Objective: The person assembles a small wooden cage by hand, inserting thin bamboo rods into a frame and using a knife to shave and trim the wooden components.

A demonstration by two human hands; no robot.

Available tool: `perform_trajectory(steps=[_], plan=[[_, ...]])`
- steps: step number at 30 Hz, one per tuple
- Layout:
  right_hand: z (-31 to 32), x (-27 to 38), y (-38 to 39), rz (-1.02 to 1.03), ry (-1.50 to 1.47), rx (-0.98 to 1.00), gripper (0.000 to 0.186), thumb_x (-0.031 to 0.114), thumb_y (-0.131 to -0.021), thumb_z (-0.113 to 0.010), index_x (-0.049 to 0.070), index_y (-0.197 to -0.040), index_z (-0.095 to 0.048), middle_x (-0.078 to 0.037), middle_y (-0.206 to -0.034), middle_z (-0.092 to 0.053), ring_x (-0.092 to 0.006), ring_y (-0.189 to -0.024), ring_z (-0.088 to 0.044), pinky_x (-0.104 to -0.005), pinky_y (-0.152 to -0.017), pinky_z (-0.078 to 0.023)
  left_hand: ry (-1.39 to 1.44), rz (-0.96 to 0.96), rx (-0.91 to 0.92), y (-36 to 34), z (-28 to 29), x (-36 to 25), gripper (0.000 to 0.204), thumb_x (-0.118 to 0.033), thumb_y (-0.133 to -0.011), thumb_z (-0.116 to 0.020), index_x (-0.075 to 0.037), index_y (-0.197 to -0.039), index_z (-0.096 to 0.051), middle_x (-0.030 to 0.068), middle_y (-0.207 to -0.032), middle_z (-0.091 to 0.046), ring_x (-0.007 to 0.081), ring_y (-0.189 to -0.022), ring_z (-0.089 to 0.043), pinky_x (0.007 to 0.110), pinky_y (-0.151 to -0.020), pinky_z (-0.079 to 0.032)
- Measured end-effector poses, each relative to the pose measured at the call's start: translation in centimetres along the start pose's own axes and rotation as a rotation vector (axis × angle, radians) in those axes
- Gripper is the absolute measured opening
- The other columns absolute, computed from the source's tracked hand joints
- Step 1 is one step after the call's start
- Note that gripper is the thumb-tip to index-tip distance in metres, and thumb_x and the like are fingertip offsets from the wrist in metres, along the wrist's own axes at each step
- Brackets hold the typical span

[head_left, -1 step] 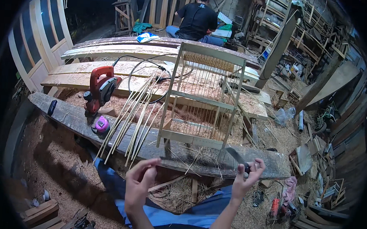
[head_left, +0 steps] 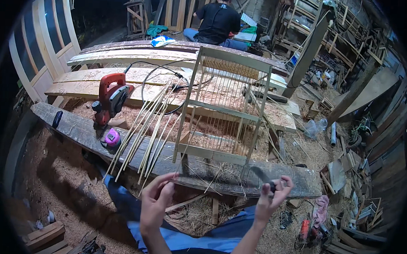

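Note:
My right hand [head_left: 273, 198] grips a knife [head_left: 259, 174], its dark handle in the fingers and its blade pointing up and left over the bench. My left hand [head_left: 157, 195] is closed in a pinch, thumb against forefinger; what is between the fingertips is too thin to make out. Just beyond both hands, a wooden frame with thin upright sticks [head_left: 224, 110] stands tilted on the worn bench plank [head_left: 134, 146]. Left of this frame, a bundle of thin bamboo sticks [head_left: 144, 129] leans across the plank.
A red electric planer [head_left: 110, 95] and a purple-topped tape measure [head_left: 112, 137] sit on the left of the plank. Long boards [head_left: 78, 89] covered in shavings lie beyond. A person [head_left: 217, 21] sits at the back. Scrap wood [head_left: 344, 33] crowds the right.
The knife blade has tilted slightly. Both hands stay nearly in place.

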State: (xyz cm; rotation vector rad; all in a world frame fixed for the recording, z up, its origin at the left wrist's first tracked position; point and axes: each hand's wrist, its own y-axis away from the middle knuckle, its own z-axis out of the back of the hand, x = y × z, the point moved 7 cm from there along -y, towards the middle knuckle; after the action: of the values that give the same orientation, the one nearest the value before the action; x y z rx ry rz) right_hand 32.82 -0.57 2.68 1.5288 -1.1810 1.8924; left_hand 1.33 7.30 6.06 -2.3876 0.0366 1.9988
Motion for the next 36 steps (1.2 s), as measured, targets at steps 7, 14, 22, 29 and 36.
perform_trajectory(steps=[7,14,22,29,36], plan=[[-8.1,4.3,5.5,0.177,-0.057,0.433,0.068,0.041,-0.072,-0.088,0.004,-0.116,-0.051,-0.005,-0.097,-0.054,-0.0139,-0.087,-0.056,-0.0292,-0.081,-0.045,0.079,0.131,0.269,0.9,-5.2,2.8,0.028,-0.008,-0.097,-0.061,-0.003,-0.124,-0.063,0.0034,-0.108,-0.068,0.0033,-0.083,-0.060,0.016,-0.063,-0.044],[-9.1,3.0,5.8,0.108,-0.076,0.522,0.076,0.035,-0.071,-0.091,0.004,-0.125,-0.047,-0.003,-0.085,-0.057,-0.0116,-0.077,-0.059,-0.0263,-0.075,-0.048,0.155,0.056,0.280,1.0,-5.4,3.4,0.027,-0.003,-0.096,-0.058,0.001,-0.122,-0.064,0.0045,-0.113,-0.068,0.0046,-0.085,-0.059,0.018,-0.068,-0.047],[-3.9,2.9,1.9,0.054,-0.098,0.211,0.073,0.040,-0.076,-0.086,0.003,-0.125,-0.045,-0.001,-0.085,-0.056,-0.0107,-0.077,-0.056,-0.0262,-0.074,-0.045,0.005,0.065,0.325,1.4,-6.0,1.6,0.023,-0.006,-0.099,-0.058,0.004,-0.119,-0.066,0.0001,-0.095,-0.064,0.0039,-0.085,-0.055,0.019,-0.073,-0.045],[-5.3,5.4,2.3,0.085,-0.057,0.521,0.071,0.034,-0.068,-0.091,0.008,-0.124,-0.055,-0.002,-0.076,-0.058,-0.0154,-0.079,-0.056,-0.0320,-0.075,-0.045,-0.008,0.070,0.301,3.6,-7.5,1.9,0.022,-0.007,-0.098,-0.059,0.006,-0.115,-0.066,0.0002,-0.092,-0.065,0.0053,-0.083,-0.057,0.021,-0.074,-0.047],[0.2,6.1,-0.8,0.096,-0.119,0.209,0.066,0.035,-0.067,-0.091,0.008,-0.118,-0.059,-0.001,-0.078,-0.057,-0.0170,-0.082,-0.050,-0.0320,-0.078,-0.043,-0.027,0.049,0.321,5.1,-11.5,-0.7,0.027,-0.004,-0.097,-0.059,0.006,-0.120,-0.067,-0.0014,-0.093,-0.064,0.0039,-0.082,-0.055,0.019,-0.072,-0.045]])
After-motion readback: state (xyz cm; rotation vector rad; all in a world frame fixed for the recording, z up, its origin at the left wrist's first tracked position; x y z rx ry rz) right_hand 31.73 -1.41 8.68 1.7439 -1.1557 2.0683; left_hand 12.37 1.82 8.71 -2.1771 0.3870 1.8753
